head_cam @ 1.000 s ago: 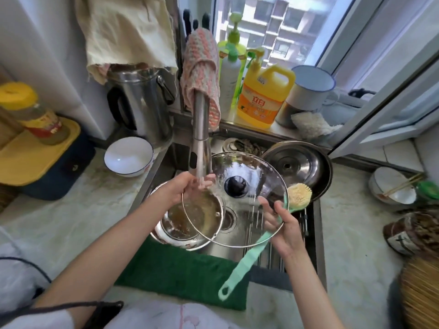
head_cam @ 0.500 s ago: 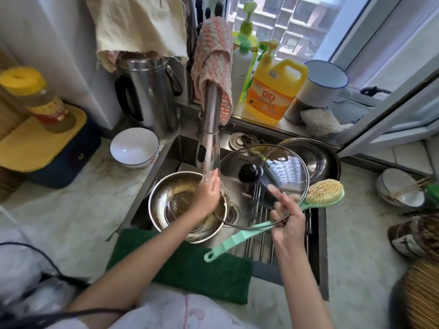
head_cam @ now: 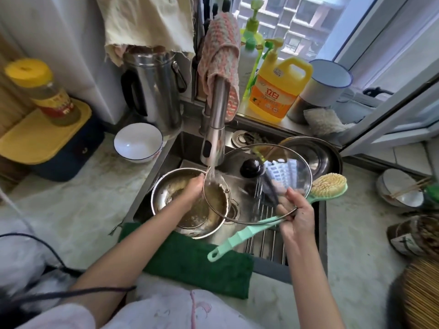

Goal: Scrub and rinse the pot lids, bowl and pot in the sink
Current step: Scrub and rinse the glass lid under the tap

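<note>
Head view, items by size, largest first:

1. Sink: steel basin set in the counter; a rack of bars covers its right half, a green cloth hangs over its front edge.
2. Glass pot lid: held tilted over the sink's middle, black knob up, left rim under the faucet stream. A second ago it lay flatter and nearer the front edge; now it is raised and turned into the water, so I judge the scrub done and the rinse under way.
3. Steel bowl: at the sink's left side, soiled water inside, not yet washed.
4. Metal lid: leaning in the sink's back right corner, behind the glass one.
5. Brush: mint handle, bristles up, now swung clear past the lid's right rim.
6. Right hand: fingers closed round both the lid's near rim and the brush handle.
7. Left hand: at the lid's left rim under the stream; grip unclear through glass and water.
8. White bowl: on the counter at the sink's back left corner.
</note>
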Motion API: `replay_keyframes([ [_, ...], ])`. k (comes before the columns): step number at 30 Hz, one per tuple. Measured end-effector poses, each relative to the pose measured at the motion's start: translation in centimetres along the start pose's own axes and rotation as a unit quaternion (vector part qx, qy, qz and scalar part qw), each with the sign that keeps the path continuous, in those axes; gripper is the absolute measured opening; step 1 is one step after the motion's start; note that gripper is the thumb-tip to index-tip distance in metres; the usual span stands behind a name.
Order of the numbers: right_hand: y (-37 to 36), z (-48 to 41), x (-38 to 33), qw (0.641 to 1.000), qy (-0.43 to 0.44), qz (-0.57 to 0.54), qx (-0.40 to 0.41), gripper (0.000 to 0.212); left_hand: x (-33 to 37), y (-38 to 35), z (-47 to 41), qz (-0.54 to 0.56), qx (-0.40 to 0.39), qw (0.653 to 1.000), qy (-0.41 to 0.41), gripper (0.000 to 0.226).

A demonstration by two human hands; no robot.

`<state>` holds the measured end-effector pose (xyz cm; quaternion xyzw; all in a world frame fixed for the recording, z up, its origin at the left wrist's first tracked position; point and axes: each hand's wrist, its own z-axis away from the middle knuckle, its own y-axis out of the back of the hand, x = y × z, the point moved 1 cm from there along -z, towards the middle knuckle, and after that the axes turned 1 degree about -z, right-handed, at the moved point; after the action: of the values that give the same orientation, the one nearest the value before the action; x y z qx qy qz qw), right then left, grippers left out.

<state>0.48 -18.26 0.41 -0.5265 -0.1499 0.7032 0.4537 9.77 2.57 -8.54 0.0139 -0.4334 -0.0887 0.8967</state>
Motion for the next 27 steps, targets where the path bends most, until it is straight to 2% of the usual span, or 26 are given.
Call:
replay_keyframes([
  [2, 1.2, -0.7, -0.2, 0.999, -0.022, -0.043, -0.017, 0.063, 0.0, 0.3, 0.3, 0.066, -0.014, 0.998, 0.01, 0.04],
  [4, 2.8, -1.3, 0.1, 0.999, -0.037, -0.026, -0.006, 0.063, 0.4, 0.4, 0.9, 0.208, -0.05, 0.975, 0.053, 0.04],
  [5, 3.6, -1.4, 0.4, 0.999, -0.043, -0.015, 0.001, 0.063, 0.6, 0.4, 1.1, 0.252, -0.059, 0.964, 0.053, 0.038],
  [6, 4.1, -1.5, 0.6, 0.999, -0.054, -0.007, 0.007, 0.065, 0.7, 0.4, 0.9, 0.248, -0.06, 0.966, 0.041, 0.034],
  [8, 4.9, -1.3, 1.1, 0.997, -0.071, 0.008, 0.01, 0.059, 0.7, 0.2, 1.0, 0.107, -0.028, 0.994, -0.017, 0.029],
  [11, 5.1, -0.7, 1.7, 0.995, -0.084, 0.041, 0.016, 0.047, 1.1, 0.0, 1.0, -0.076, 0.023, 0.99, -0.12, 0.036],
  [13, 4.3, -0.2, 2.1, 0.996, -0.09, 0.014, 0.023, 0.05, 1.8, -0.9, 1.3, -0.217, 0.022, 0.963, -0.161, 0.04],
  [14, 3.7, 0.1, 2.1, 0.995, -0.09, -0.006, 0.03, 0.046, 1.8, -1.6, 1.4, -0.318, 0.02, 0.934, -0.163, 0.044],
  [16, 2.4, 0.6, 1.9, 0.995, -0.084, -0.019, 0.044, 0.027, 1.6, -3.6, 2.1, -0.427, 0.008, 0.884, -0.19, 0.049],
  [18, 1.2, 1.5, 1.4, 0.996, -0.083, -0.006, 0.036, 0.014, 1.4, -4.4, 2.1, -0.403, -0.029, 0.877, -0.26, 0.049],
  [20, 0.7, 2.2, 0.8, 0.997, -0.077, 0.0, 0.007, 0.012, 1.3, -3.6, 1.1, -0.329, -0.068, 0.889, -0.311, 0.046],
  [22, 0.9, 2.4, 0.1, 0.997, -0.072, 0.003, -0.026, 0.019, 1.2, -2.5, -0.1, -0.283, -0.076, 0.911, -0.289, 0.044],
  [23, 1.2, 2.3, -0.1, 0.997, -0.072, 0.004, -0.035, 0.025, 0.9, -2.3, -0.2, -0.294, -0.068, 0.915, -0.266, 0.044],
  [25, 1.9, 2.1, -0.6, 0.996, -0.082, 0.004, -0.031, 0.032, 0.5, -2.6, 0.7, -0.363, -0.066, 0.89, -0.268, 0.044],
  [27, 2.1, 2.1, -0.9, 0.995, -0.092, 0.005, -0.022, 0.03, 0.7, -2.8, 1.9, -0.382, -0.101, 0.855, -0.337, 0.043],
])
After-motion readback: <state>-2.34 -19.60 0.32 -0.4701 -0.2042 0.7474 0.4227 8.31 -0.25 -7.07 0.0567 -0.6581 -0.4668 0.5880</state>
